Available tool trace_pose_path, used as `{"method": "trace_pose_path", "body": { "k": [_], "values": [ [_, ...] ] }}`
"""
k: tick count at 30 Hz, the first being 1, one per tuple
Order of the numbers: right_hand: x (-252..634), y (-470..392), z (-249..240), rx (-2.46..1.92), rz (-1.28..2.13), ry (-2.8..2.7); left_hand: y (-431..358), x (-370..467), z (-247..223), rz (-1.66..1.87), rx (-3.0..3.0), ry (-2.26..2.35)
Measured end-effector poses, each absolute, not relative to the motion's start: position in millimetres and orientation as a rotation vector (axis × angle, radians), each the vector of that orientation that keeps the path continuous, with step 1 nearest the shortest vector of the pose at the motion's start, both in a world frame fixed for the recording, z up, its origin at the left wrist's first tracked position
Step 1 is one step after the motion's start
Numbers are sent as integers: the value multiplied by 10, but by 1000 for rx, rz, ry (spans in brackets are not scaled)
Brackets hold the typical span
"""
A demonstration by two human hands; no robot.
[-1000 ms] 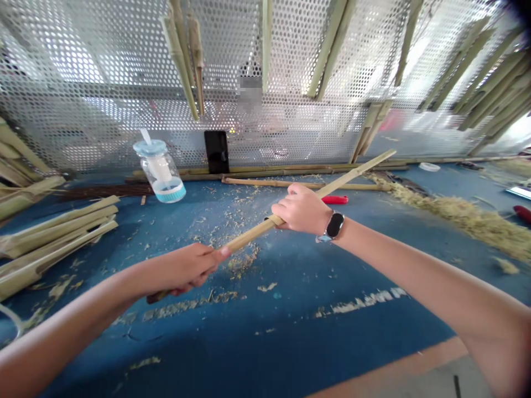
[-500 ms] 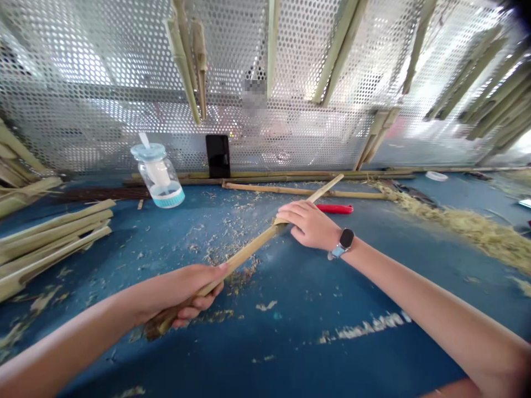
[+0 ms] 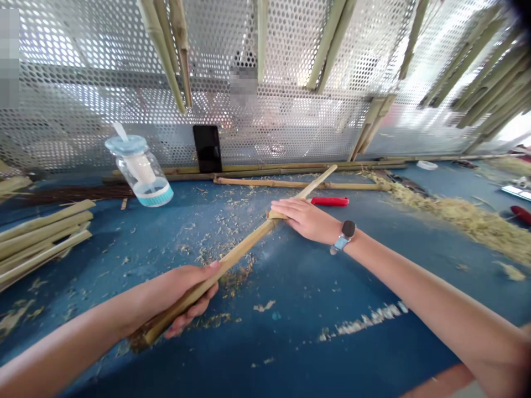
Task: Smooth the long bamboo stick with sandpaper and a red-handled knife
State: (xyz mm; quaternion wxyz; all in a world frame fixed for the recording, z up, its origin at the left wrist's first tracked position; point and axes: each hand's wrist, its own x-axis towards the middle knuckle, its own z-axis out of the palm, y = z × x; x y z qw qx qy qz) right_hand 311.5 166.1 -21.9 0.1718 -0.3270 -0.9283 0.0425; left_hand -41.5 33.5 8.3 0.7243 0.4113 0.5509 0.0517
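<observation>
A long split bamboo stick (image 3: pixel 244 246) runs slantwise over the blue table (image 3: pixel 290 309), its dark end low at the left and a thin pale end beyond my right hand. My left hand (image 3: pixel 193 296) is closed around the thick lower part, thumb along the top. Over the upper part, at a raised node, lies my right hand (image 3: pixel 305 218), its fingers pressed together across the stick; the thumb and underside are hidden. A watch is on that wrist. Just past the right hand lies a red-handled tool (image 3: pixel 329 201), its other end out of sight.
A lidded clear jar (image 3: pixel 143 174) and an upright black phone (image 3: pixel 208 148) stand at the back. Split bamboo pieces (image 3: pixel 45 235) lie at the left. Another bamboo stick (image 3: pixel 265 182) crosses the back, and shavings (image 3: pixel 464 218) are heaped at the right. Behind rises a perforated metal wall (image 3: pixel 286 119).
The view has swung slightly right, so background things sit further left. My right-hand fingers lie straighter over the bamboo stick. My left hand keeps its hold.
</observation>
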Motion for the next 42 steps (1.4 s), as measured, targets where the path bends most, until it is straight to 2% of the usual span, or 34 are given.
{"method": "trace_pose_path", "body": {
  "k": [4,11,18,25,32,34,39,42],
  "values": [
    [3118,1584,-100,-917,384,-2677,299,-377,80,206,968,1241],
    [2701,1206,-261,-609,476,-2598,255,-320,-5,274,1032,1228],
    [3057,1639,-308,-948,388,-2418,234,-346,-87,266,1000,1251],
    [2504,1038,-298,-455,507,-2608,237,-390,-88,298,1018,1260],
    [3090,1663,-264,-886,385,-2490,216,-339,-51,318,1067,1244],
    [3038,1600,-257,-817,394,-2500,207,-325,-3,316,1064,1231],
    [2542,1099,-275,-337,459,-2584,217,-329,37,246,1085,1243],
    [2601,1184,-293,-324,465,-2580,233,-359,10,227,1134,1210]
  ]
}}
